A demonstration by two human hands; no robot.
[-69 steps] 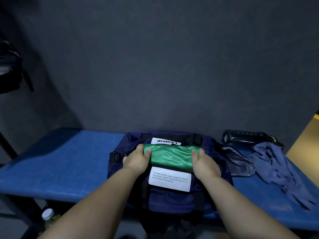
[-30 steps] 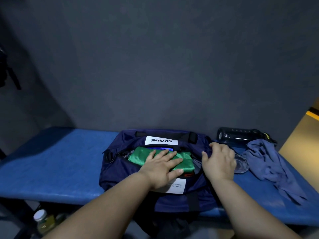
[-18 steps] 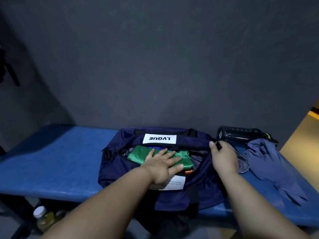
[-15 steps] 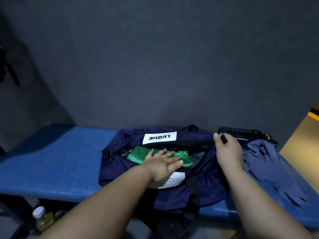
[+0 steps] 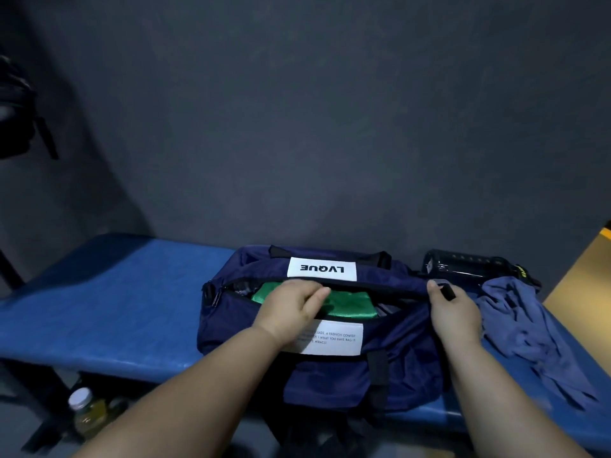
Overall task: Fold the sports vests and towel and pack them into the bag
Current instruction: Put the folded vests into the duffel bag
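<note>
Below the near edge of the blue bench (image 5: pixel 115 312), at its left, a plastic bottle (image 5: pixel 84 408) with a white cap stands on the floor. Two bare forearms reach up from the bottom of the view to a navy bag (image 5: pixel 330 378) that sits at the bench's near edge, right of its middle, with its front hanging slightly over that edge. A white text label (image 5: pixel 340 338) lies on the bag's near side. The left hand (image 5: pixel 291 307) rests in the bag's open top on a folded green vest (image 5: pixel 350 305), which lies inside the opening. Its thumb points right, and its fingertips seem tucked under the far lip, so I cannot tell whether they grip or only press. The right hand (image 5: pixel 453 309) is at the right end of the opening and pinches a dark zip pull (image 5: pixel 444 290) between thumb and forefinger. Just beside that hand, a crumpled grey-blue cloth (image 5: pixel 525 328) sprawls over the bench's right end, down to the near edge. On the bag's far flap a white label (image 5: pixel 321 268) reads LVQUE upside down. A dark bottle (image 5: pixel 469 267) lies on its side along the far edge, touching the cloth, against a grey wall (image 5: pixel 297 127).
</note>
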